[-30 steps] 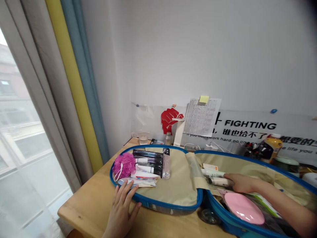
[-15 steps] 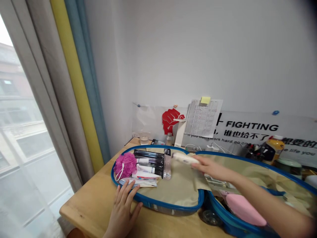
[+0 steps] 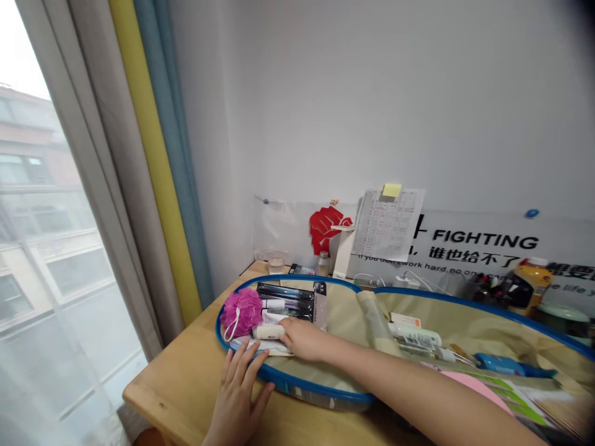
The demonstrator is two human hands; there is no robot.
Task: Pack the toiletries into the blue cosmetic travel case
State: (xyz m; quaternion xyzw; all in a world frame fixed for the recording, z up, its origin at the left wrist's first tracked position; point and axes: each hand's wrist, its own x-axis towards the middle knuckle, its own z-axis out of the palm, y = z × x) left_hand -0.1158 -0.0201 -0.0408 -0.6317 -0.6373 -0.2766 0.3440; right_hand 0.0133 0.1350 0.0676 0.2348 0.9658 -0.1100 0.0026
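An unzipped clear case with blue trim [image 3: 297,389] lies open on the wooden desk. In its left half sit a pink mesh bath puff [image 3: 242,313], a flat pack with black pens [image 3: 284,292] and a flat white packet [image 3: 274,349]. My right hand [image 3: 302,339] reaches across and holds a small white tube [image 3: 268,332] by its right end, over the packed things beside the puff. My left hand [image 3: 242,390] rests at the case's near left rim, fingers spread, with nothing in it.
The case's right half holds a white bottle [image 3: 416,334], a blue tube [image 3: 502,364] and a pink item [image 3: 478,390] partly behind my forearm. Behind stand a glass [image 3: 276,266] and an orange-yellow bottle [image 3: 534,282]. Curtains [image 3: 162,155] hang at left.
My right hand has carried the white tube leftward and down, from the case's middle to beside the bath puff. My left hand stays at the rim. The view has shifted slightly.
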